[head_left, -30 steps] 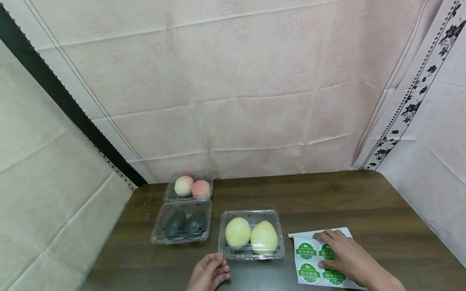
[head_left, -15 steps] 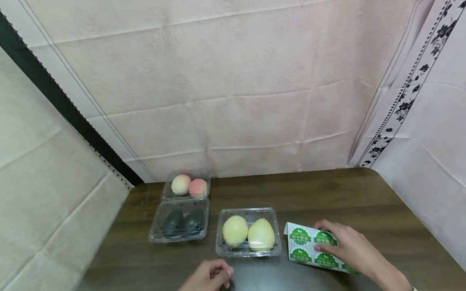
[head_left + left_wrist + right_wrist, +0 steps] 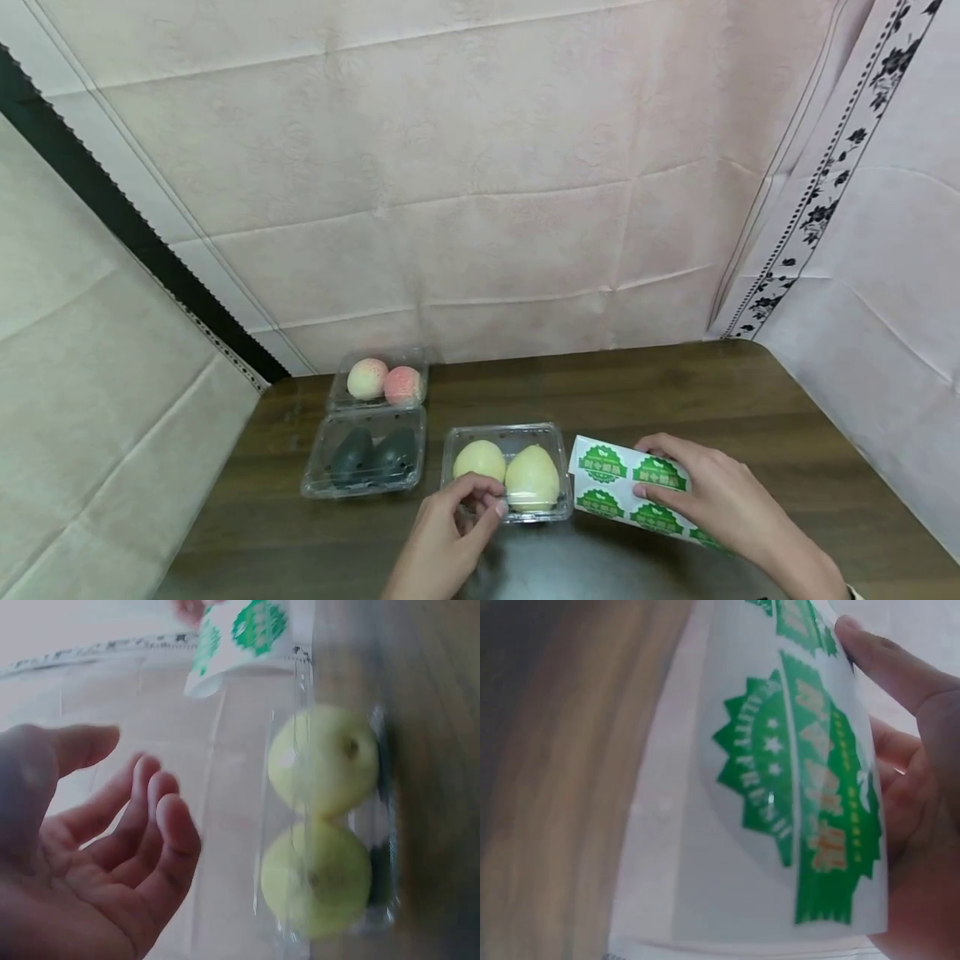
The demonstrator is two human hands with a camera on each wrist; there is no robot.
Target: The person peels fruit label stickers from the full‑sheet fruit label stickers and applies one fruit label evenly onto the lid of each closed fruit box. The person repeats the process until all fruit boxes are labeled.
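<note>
My right hand (image 3: 708, 492) pinches a sheet of round green-and-white stickers (image 3: 603, 464) between thumb and fingers, tilted up off the table. In the right wrist view the sheet (image 3: 690, 877) bends, with printed lettering and stars on its labels. My left hand (image 3: 450, 533) is in front of a clear plastic fruit box (image 3: 553, 515), its fingers loosely bent. Nothing is between them in the left wrist view, where the hand (image 3: 112, 847) is apart from the box. Two pale yellow-green, pear-like fruits (image 3: 532, 479) lie side by side in that box.
To the left, a clear box (image 3: 318, 487) contains two dark green fruits (image 3: 352, 457). Behind it, another clear box holds two pinkish peaches (image 3: 367, 379). They stand on a dark wooden table (image 3: 615, 383) enclosed by pale cloth (image 3: 487, 250).
My right hand has lifted the sticker sheet off the table and moved it left, toward the pear-like fruits' box. My left hand has moved up and right, to the box's front edge.
</note>
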